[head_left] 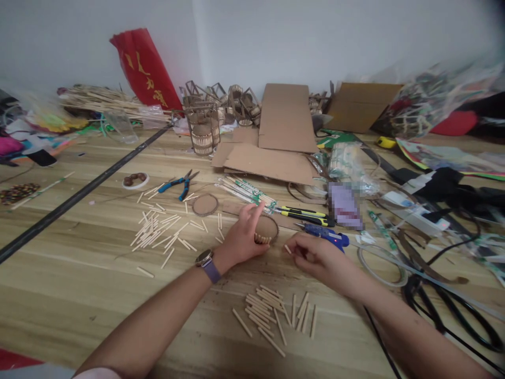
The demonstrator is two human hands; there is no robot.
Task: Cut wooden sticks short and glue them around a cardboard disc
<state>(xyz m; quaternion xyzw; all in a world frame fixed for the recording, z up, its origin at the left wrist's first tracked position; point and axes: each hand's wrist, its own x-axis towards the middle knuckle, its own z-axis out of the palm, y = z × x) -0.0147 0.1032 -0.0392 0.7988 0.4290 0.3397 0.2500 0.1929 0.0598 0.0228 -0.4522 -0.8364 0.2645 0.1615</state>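
Note:
My left hand (246, 237) rests on the table, its thumb and fingers curved round the near left side of a round cardboard disc (267, 226). Short wooden pieces stand in a row along the disc's near edge, partly hidden by the hand. Just to the right, my right hand (311, 255) pinches one short wooden stick (288, 249) between thumb and fingertips, apart from the disc. Behind that hand lies a blue glue gun (321, 235) with a small red light. A loose pile of cut sticks (262, 310) is in front of both hands.
More cut sticks (155, 229) lie at left, near blue-handled pliers (179, 184) and another cardboard disc (205, 204). Yellow-black cutters (305, 215) and cardboard sheets (272, 160) lie beyond. Black scissors (453, 310) and cables are at right; small stick baskets (203, 139) stand behind.

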